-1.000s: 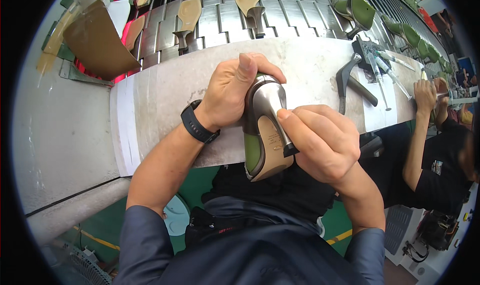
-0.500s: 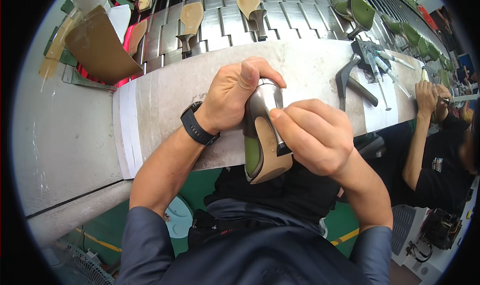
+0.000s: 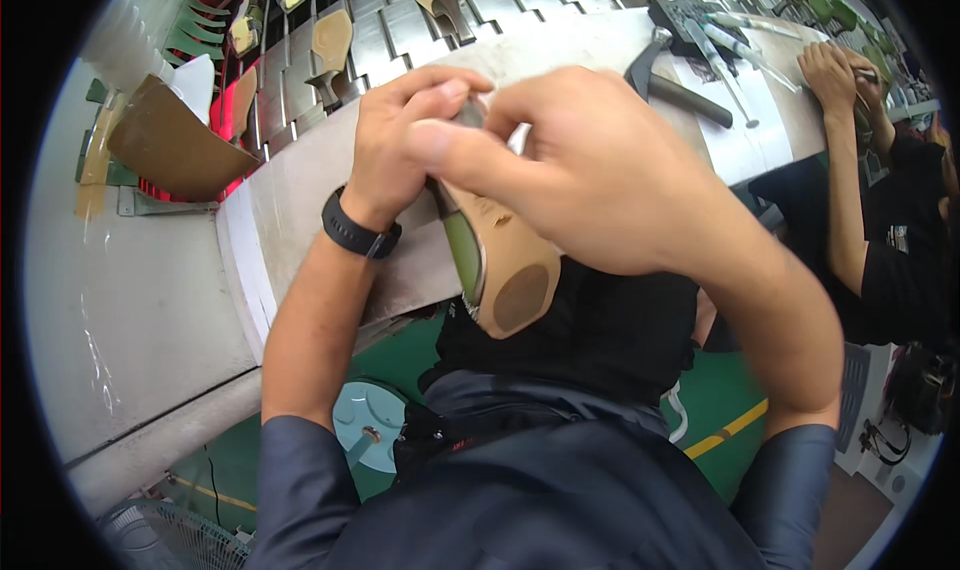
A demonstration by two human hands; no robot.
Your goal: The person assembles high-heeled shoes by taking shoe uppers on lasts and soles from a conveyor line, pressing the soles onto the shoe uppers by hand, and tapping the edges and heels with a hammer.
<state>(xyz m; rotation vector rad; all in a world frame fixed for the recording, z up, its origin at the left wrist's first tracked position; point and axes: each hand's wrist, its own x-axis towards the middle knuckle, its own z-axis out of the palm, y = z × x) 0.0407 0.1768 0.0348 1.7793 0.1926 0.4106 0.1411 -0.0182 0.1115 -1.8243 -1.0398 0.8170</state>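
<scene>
Sole up, a high-heeled shoe (image 3: 510, 260) with a tan sole and a green side points its toe toward me over the bench edge. My left hand (image 3: 398, 135), with a black watch on the wrist, is wrapped round its heel end. My right hand (image 3: 590, 170) is curled over the same end, its thumb stretched across toward my left fingers. This hand is slightly blurred, and its fingertips are partly hidden. The two hands cover most of the heel; only a bit of shiny metal shows between them.
A hammer (image 3: 680, 90), syringes (image 3: 725, 75) and a dark block (image 3: 672, 18) lie on the bench at right. Beyond, soles with heels (image 3: 330, 45) rest on a metal slat conveyor (image 3: 380, 35). A brown curved sheet (image 3: 172, 125) stands at left. A co-worker's arm (image 3: 845, 190) is at right.
My right hand has moved from pinching the heel's tip up over the heel end, beside my left hand. The shoe's sole is now more exposed. The view has shifted rightward.
</scene>
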